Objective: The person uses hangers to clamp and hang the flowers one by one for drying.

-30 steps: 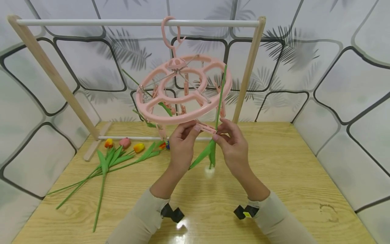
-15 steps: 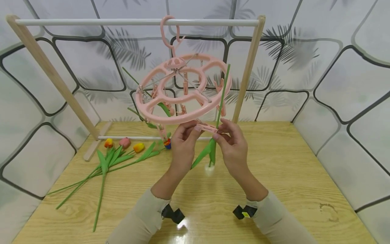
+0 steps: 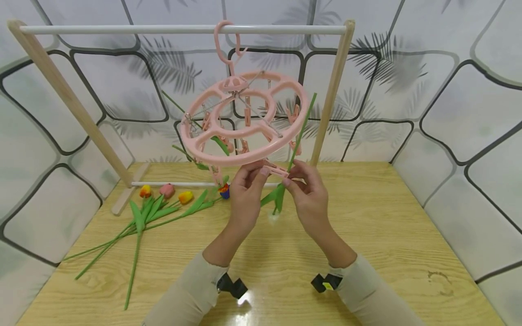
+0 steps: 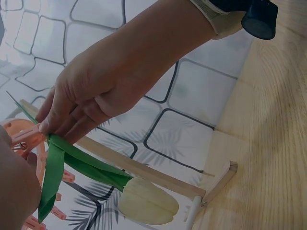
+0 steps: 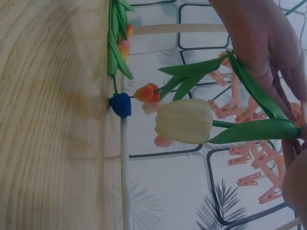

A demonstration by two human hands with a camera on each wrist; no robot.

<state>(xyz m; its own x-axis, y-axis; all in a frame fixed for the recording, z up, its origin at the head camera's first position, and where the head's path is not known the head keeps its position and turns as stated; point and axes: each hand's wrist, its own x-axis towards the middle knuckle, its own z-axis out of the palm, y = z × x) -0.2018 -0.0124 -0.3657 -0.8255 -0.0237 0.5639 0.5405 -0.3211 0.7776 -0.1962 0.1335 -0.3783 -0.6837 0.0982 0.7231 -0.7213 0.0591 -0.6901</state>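
Note:
My left hand [image 3: 246,199] pinches a pink clothespin [image 3: 276,171] that hangs from the near rim of a round pink drying hanger [image 3: 240,159]. At the clothespin's other end, my right hand [image 3: 311,197] pinches the green stem [image 3: 302,129] of an artificial tulip between thumb and fingers. This tulip hangs upside down; its white bloom [image 5: 184,121] shows below its leaves in both wrist views. In the head view the bloom is hard to make out. Whether the clothespin's tips enclose the stem is hidden by my fingers.
A wooden stand with a white rod [image 3: 134,30] bears the hanger. Other tulips hang from its far and left clips, including an orange one [image 5: 145,93]. Several tulips lie on the table at left [image 3: 140,217], with a blue bloom [image 3: 224,192] near the lower rod.
The tulip stem's upper end has tilted to the right, and its leaves have shifted up and left. My right hand has edged left; the left hand stays almost still on the clothespin.

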